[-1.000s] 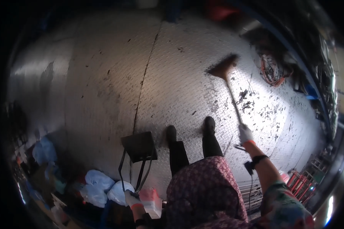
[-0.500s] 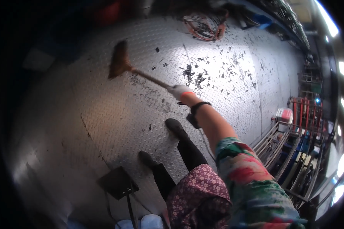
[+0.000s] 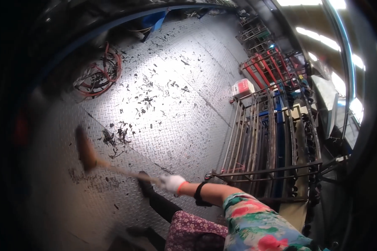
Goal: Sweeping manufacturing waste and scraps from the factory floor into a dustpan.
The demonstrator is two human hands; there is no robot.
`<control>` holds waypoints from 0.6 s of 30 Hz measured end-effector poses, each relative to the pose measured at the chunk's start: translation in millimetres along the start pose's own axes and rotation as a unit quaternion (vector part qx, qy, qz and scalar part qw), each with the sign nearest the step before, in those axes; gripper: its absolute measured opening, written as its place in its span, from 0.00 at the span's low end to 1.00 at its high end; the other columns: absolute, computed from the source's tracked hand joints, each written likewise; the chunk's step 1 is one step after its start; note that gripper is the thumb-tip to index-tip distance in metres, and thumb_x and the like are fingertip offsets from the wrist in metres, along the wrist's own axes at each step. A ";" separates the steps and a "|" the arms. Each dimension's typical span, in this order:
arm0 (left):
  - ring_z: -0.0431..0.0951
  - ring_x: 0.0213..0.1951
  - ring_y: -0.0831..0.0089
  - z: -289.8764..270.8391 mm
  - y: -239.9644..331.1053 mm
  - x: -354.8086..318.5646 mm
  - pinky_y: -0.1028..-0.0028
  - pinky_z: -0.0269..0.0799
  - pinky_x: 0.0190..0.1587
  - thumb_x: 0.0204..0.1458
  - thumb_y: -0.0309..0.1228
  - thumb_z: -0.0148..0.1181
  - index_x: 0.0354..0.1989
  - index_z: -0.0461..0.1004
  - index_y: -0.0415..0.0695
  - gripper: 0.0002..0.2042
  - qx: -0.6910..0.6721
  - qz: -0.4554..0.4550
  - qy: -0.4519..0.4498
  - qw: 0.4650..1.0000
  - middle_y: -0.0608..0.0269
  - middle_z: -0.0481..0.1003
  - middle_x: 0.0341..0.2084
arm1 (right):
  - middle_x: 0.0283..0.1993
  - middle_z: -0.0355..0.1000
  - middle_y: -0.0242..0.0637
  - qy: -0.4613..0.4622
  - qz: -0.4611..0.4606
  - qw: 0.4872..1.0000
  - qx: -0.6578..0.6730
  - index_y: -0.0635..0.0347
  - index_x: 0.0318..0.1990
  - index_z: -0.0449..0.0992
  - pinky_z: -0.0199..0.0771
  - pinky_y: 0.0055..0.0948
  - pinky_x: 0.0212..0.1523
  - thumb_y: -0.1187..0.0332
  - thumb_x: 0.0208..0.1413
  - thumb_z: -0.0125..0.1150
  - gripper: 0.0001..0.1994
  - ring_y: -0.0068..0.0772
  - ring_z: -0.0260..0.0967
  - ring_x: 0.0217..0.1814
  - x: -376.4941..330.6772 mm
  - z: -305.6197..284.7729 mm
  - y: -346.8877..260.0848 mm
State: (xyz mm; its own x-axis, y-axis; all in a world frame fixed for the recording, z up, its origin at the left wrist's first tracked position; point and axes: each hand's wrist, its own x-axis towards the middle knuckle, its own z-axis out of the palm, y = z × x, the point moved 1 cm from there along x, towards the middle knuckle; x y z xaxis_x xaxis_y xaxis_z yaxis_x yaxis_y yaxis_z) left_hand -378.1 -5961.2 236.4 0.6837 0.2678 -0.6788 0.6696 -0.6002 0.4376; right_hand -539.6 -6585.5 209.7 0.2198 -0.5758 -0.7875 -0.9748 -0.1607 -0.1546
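Observation:
My right hand (image 3: 171, 183), in a white glove with an orange cuff, grips the wooden handle of a broom (image 3: 113, 167). The broom's brown bristle head (image 3: 85, 147) rests on the metal tread-plate floor (image 3: 184, 113) to the left, beside a small heap of dark debris (image 3: 115, 138). More dark scraps (image 3: 155, 90) lie scattered across the floor farther off. A dark band sits on my right wrist (image 3: 199, 193). My legs in dark trousers and one black shoe (image 3: 145, 184) are below the handle. My left hand is out of sight.
A coil of red and orange hose (image 3: 100, 75) lies at the far left. Metal racks with long bars (image 3: 268, 138) stand to the right, with red frames (image 3: 266, 69) behind them and a white and red container (image 3: 244, 88) at their foot.
The view has swung to the right, bringing the racks and scattered scraps to the middle. The broom head now lies lower left, close to my feet; my right hand keeps hold of the handle.

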 end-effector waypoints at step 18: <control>0.64 0.64 0.61 124.6 213.8 -67.3 0.61 0.59 0.65 0.54 0.52 0.57 0.68 0.63 0.37 0.38 -0.244 -0.122 0.097 0.957 0.52 0.62 0.67 | 0.53 0.79 0.45 0.082 0.169 0.961 -0.205 0.47 0.55 0.81 0.75 0.43 0.58 0.41 0.59 0.52 0.26 0.48 0.77 0.57 152.5 -362.4 199.2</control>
State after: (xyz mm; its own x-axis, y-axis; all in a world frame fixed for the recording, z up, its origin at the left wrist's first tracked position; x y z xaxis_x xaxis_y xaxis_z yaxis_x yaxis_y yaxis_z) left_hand -317.1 -6201.4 302.3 0.4986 0.5192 -0.6942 0.8398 -0.0908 0.5352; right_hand -686.7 -6995.9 274.9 -0.0704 -0.7631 -0.6425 -0.9025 -0.2257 0.3669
